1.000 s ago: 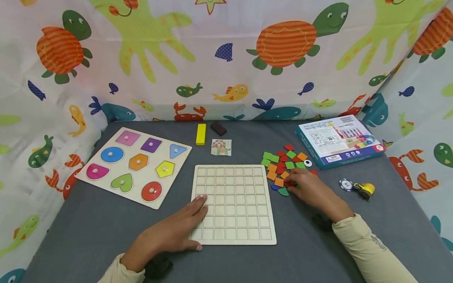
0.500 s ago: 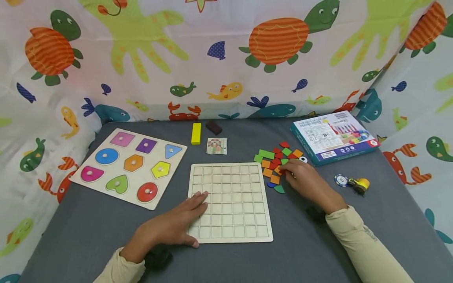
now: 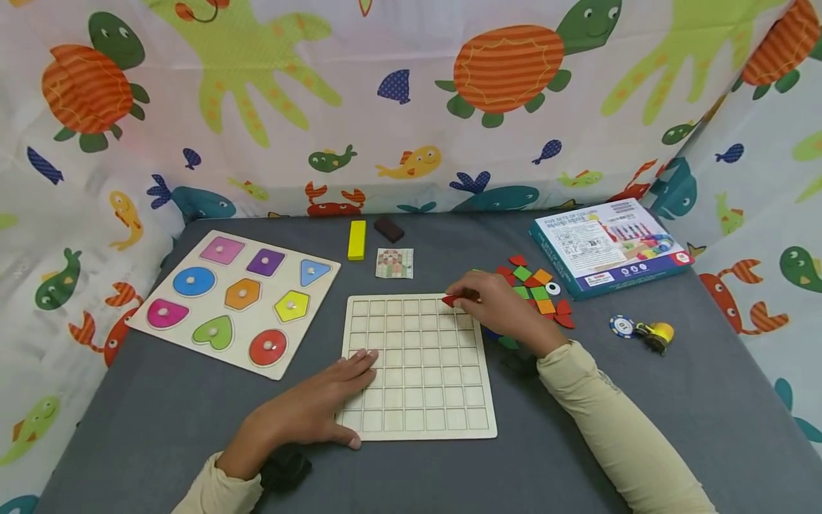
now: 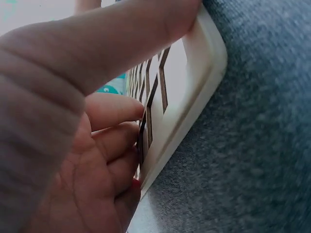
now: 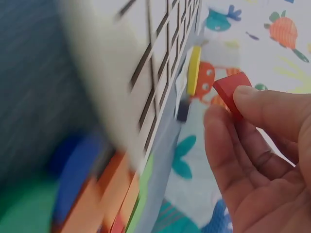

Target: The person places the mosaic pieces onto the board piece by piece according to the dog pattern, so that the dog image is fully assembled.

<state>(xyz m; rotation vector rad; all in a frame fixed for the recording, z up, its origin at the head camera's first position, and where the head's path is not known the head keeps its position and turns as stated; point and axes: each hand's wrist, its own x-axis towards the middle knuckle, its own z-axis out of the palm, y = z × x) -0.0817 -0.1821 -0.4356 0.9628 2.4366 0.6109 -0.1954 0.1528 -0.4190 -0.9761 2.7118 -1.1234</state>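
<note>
A pale wooden grid board (image 3: pixel 417 421) lies on the grey table in front of me. My left hand (image 3: pixel 334 400) rests flat on its near left corner, fingers straight; the left wrist view shows the thumb over the board's edge (image 4: pixel 194 97). My right hand (image 3: pixel 478 300) hovers over the board's far right corner and pinches a small red tile (image 3: pixel 448 300) between thumb and fingers, also seen as the red tile (image 5: pixel 232 92) in the right wrist view. A heap of coloured tiles (image 3: pixel 536 293) lies just right of the board.
A shape-peg puzzle board (image 3: pixel 234 300) sits at the left. A yellow block (image 3: pixel 356 240), a brown block (image 3: pixel 388 228) and a small pattern card (image 3: pixel 394 263) lie behind the grid. A blue box (image 3: pixel 610 246), a poker chip (image 3: pixel 621 326) and a yellow toy (image 3: pixel 655 334) are at the right.
My right hand left the tile heap and moved left to the grid board's far right corner, now with a red tile pinched. The left hand stayed put.
</note>
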